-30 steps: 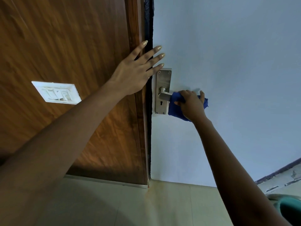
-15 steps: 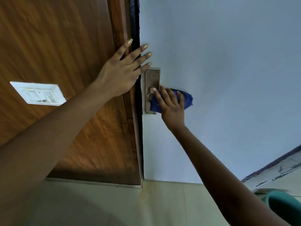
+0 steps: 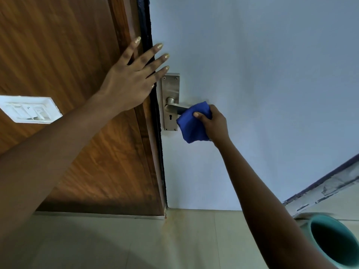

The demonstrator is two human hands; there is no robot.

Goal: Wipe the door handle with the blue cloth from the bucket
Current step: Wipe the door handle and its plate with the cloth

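Left hand: fingers spread wide, laid flat on the brown wooden panel.
Right hand: folded blue cloth is gripped and pressed over the silver metal lever handle.

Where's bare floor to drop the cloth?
Bare tile floor lies between the wooden panel's base and the teal bucket. Crowded around the metal lever handle: the right hand holds the blue cloth there.
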